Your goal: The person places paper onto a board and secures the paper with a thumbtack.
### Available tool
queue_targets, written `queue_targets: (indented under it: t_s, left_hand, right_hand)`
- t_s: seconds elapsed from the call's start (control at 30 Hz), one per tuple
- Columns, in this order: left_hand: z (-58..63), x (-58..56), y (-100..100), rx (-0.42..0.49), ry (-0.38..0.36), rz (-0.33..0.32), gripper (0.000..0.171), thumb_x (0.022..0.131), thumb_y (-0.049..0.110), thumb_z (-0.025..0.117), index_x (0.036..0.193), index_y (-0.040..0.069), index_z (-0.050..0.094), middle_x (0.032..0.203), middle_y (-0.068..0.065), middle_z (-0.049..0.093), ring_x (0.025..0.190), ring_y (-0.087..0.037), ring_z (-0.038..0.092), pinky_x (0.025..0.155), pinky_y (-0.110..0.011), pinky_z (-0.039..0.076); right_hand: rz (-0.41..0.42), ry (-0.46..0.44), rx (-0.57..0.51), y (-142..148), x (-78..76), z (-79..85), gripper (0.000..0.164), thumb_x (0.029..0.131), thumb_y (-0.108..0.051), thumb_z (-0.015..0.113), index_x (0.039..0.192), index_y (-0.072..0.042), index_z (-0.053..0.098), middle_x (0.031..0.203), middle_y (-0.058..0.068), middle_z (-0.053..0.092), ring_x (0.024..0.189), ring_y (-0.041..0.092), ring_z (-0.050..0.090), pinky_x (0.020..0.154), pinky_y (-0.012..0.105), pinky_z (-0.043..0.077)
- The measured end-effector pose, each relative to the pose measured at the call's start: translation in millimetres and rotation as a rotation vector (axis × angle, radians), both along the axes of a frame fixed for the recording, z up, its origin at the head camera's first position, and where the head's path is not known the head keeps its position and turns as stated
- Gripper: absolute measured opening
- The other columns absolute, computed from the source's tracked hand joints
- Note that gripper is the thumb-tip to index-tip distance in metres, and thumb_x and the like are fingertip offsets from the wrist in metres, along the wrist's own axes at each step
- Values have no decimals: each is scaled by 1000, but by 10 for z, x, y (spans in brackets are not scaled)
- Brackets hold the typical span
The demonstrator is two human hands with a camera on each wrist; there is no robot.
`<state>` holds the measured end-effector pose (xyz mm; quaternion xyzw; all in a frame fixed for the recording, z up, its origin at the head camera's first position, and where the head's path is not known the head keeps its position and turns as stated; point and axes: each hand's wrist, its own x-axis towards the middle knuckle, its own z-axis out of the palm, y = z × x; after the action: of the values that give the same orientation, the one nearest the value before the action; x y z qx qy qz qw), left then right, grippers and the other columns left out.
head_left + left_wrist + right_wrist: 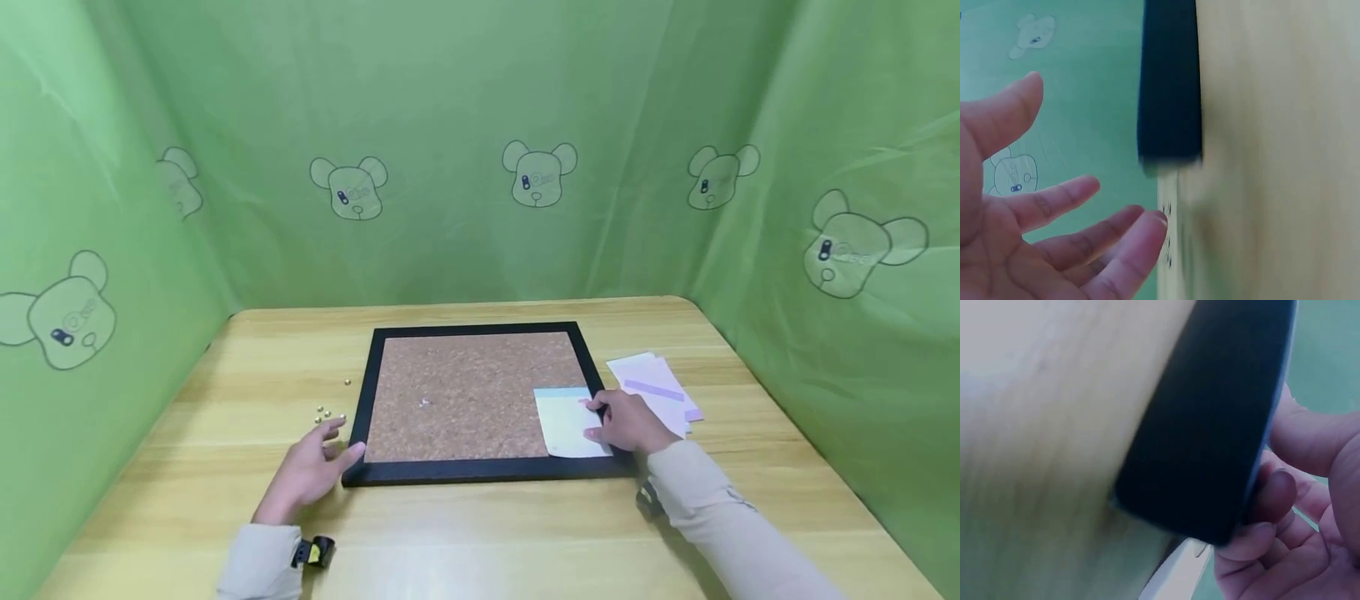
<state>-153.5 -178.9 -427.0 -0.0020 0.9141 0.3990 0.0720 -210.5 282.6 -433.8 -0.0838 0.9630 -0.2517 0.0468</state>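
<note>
In the head view, my right hand reaches over the lower right corner of a black-framed corkboard. Its thumb and index fingertips rest spread apart on a white sheet of notepaper with a pale blue strip on top. The sheet overlaps the frame along its bottom edge. In the right wrist view, the other fingers curl loosely beside the black frame. My left hand is at the lower left corner, fingers spread and holding nothing; the left wrist view shows its open palm beside the frame.
More notepaper sheets with purple strips lie to the right of the board. Several small gold-coloured pins are scattered on the wooden table at the left. A small shiny item sits on the cork. Green curtains enclose the table.
</note>
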Motion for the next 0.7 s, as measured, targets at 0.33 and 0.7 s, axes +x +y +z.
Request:
queue_targets:
  t_s: [0.33,0.7]
  left_hand:
    - [78,-251,-313,-157,18,7,52,96,28,62,132,-7,49,120,-31,58,108,-47,56,90,-56,47]
    - [103,-546,-495,-342,36,-82,36,90,14,67,114,-11,61,111,-31,62,103,-46,59,89,-56,48]
  right_hand:
    - [15,-26,-9,23,-54,-18,41,78,-16,82,110,4,66,66,3,50,59,16,46,55,30,39]
    - [14,-45,-46,33,-65,-35,39,76,-14,83,106,3,65,67,4,51,60,17,47,56,30,40]
